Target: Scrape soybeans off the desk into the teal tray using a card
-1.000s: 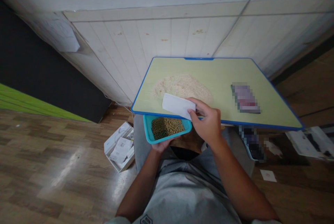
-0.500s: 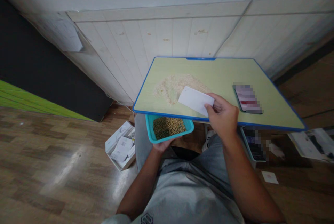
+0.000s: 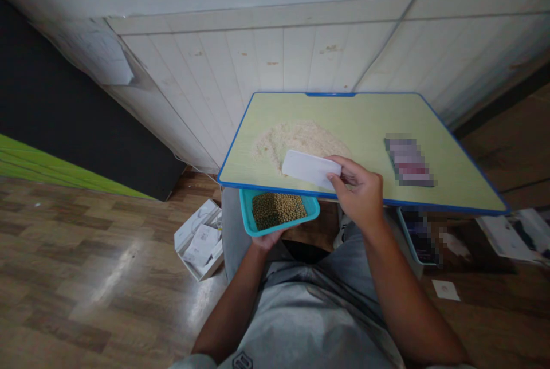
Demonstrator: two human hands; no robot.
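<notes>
My left hand point(image 3: 270, 239) grips a turquoise plastic tray point(image 3: 280, 228) from below, just under the table's front edge. Inside it lie dark green beans point(image 3: 264, 210) on the left and yellowish beans point(image 3: 290, 207) on the right. My right hand point(image 3: 358, 188) pinches a white card point(image 3: 310, 168) between thumb and fingers. The card is held over the near side of a spread of pale grains point(image 3: 305, 135) on the light green tabletop point(image 3: 369, 117). Whether its lower edge touches the table I cannot tell.
A phone point(image 3: 409, 161), its screen blurred, lies on the table's right side. An open white box point(image 3: 200, 243) with papers stands on the floor at left. Another turquoise tray point(image 3: 419, 237) sits below the table at right, near a white square card point(image 3: 446, 290).
My right hand has moved a little left and towards me with the white card, whose angle has flattened. The tray in my left hand has stayed put.
</notes>
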